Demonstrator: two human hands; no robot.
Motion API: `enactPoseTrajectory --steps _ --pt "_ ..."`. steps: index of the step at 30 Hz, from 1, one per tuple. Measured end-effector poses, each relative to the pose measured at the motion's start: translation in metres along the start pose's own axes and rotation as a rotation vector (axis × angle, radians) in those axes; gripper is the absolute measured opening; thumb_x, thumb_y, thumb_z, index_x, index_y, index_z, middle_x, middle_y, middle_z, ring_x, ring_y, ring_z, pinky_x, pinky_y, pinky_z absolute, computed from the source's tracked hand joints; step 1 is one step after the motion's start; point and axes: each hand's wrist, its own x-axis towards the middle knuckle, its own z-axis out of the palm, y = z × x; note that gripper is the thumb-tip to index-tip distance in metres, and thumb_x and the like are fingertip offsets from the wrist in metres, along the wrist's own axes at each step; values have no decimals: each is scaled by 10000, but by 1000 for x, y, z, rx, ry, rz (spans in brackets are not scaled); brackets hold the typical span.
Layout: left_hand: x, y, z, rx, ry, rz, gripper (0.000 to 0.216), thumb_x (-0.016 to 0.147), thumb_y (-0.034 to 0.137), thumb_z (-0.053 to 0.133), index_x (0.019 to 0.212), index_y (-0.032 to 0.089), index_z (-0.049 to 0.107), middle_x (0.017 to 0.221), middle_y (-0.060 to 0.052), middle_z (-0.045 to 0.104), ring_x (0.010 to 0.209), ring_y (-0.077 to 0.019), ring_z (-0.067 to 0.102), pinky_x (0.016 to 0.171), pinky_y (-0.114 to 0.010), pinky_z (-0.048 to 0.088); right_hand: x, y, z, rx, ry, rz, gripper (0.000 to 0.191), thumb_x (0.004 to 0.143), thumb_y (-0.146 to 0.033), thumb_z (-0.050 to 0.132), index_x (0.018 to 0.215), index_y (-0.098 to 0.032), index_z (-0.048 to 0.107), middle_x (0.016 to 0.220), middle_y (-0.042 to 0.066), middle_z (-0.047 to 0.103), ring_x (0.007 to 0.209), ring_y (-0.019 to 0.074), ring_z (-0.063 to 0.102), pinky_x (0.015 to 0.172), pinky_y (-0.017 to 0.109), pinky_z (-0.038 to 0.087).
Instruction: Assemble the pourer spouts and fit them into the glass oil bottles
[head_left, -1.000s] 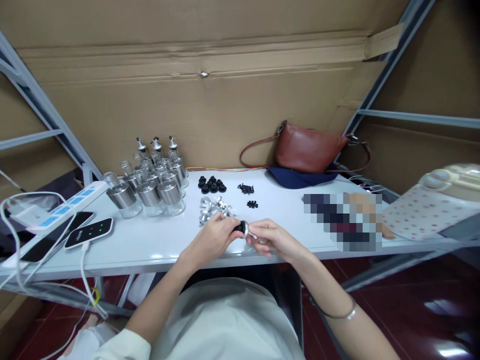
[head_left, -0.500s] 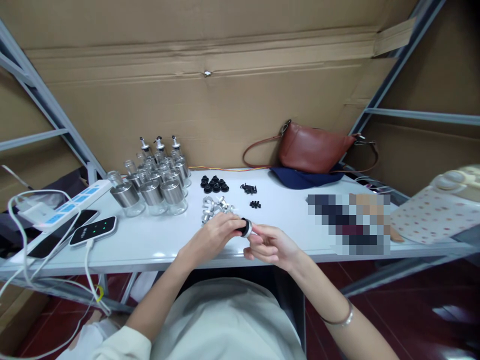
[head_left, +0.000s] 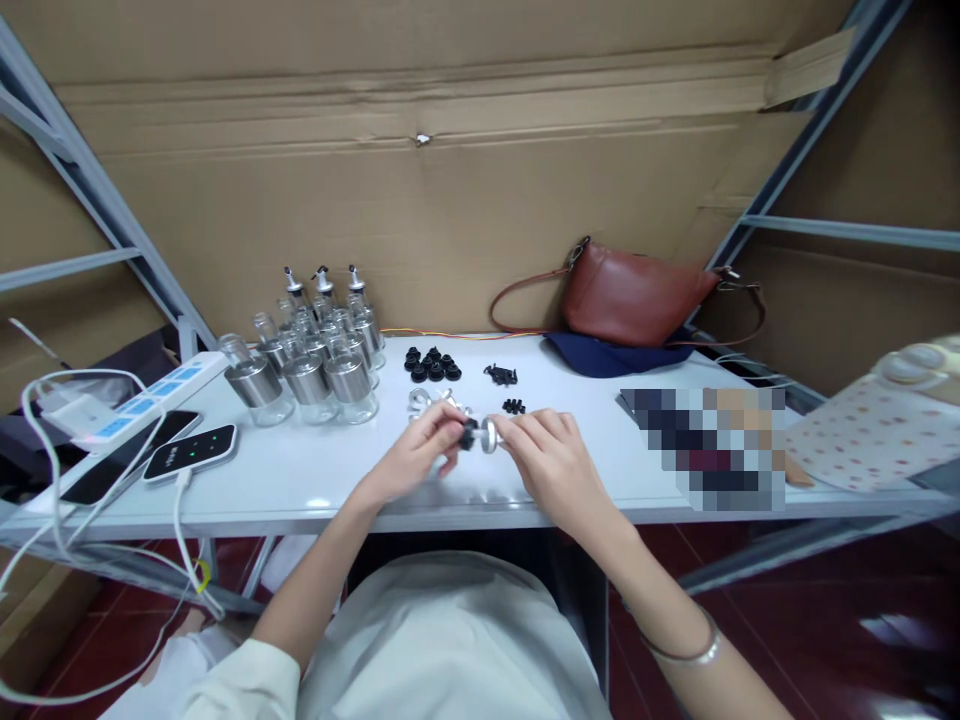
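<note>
My left hand (head_left: 415, 452) pinches a small black stopper (head_left: 469, 436) above the white table (head_left: 300, 480). My right hand (head_left: 546, 455) pinches a silver metal spout cap (head_left: 488, 435) that meets the black stopper between my fingertips. Just behind my hands lie several silver spout parts (head_left: 427, 402). Farther back sit a cluster of black stoppers (head_left: 431, 366) and two small heaps of black pieces (head_left: 501, 375).
Several glass bottles with steel sleeves (head_left: 315, 360) stand at the back left, three with spouts fitted. A power strip (head_left: 142, 405), a phone (head_left: 124, 468) and a charging device (head_left: 191, 452) lie at the left. A brown bag (head_left: 637, 295) rests on blue cloth at the back right.
Both hands have moved up and away from the table's front edge. The right hand has closed in on the silver cap, which now meets the black stopper end to end.
</note>
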Motion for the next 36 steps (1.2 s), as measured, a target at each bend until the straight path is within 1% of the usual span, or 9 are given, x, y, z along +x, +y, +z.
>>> enactPoseTrajectory --steps 2,4,7,10,14,22,28,32,36 --pt "1 -1 8 -76 -57 -76 388 808 550 552 853 180 446 568 84 422 414 -50 437 468 -201 305 -1 0 1 -16 -9 -9 230 947 -183 428 1127 -122 557 775 68 644 734 198 468 653 323 312" --pt "2 -3 14 -206 -49 -144 366 805 512 584 809 175 443 573 80 424 442 -46 435 496 -202 314 -3 -1 2 -3 33 -25 226 943 -166 440 1137 -129 551 787 64 656 776 193 498 697 323 336" --pt "3 -4 18 -470 -24 -290 334 768 426 668 771 165 459 650 49 481 578 -64 493 574 -206 351 -4 -1 -1 17 137 -112 204 921 -107 463 1068 -174 588 859 63 685 880 187 531 796 344 357" --pt "2 -2 19 -609 15 -387 301 720 323 731 844 185 494 805 24 568 730 -89 551 622 -208 349 -5 -1 -3 44 234 -166 218 898 -86 497 1047 -192 616 900 71 696 914 189 540 822 362 383" --pt "1 1 17 -590 33 -377 303 698 264 750 879 201 516 878 20 599 787 -98 574 636 -207 334 -6 5 -3 207 255 -178 276 896 -71 495 1130 -172 601 970 97 701 956 185 579 800 349 439" --pt "2 -1 10 -567 -107 -324 283 711 321 742 773 150 525 684 18 554 576 -72 498 660 -247 371 -4 0 -9 473 218 -160 324 894 -88 502 1185 -197 594 968 96 704 942 197 625 778 364 522" --pt "-4 6 11 -600 -193 -399 387 683 345 769 816 187 442 615 59 468 494 -32 376 504 -171 266 -5 0 -12 494 214 -170 387 871 -57 527 1234 -191 548 998 107 686 964 211 606 780 378 523" --pt "-9 7 17 -524 -305 -390 417 728 430 714 819 204 375 592 73 453 437 -14 258 452 -160 147 -5 5 -10 455 222 -135 338 873 -101 548 1204 -168 536 886 94 686 797 186 601 685 333 516" --pt "-10 10 18 -380 -287 -288 437 742 485 680 823 206 353 575 85 432 422 -16 221 448 -173 167 -2 0 -8 399 189 -112 171 895 -138 513 1055 -157 572 756 63 662 633 155 532 600 302 453"
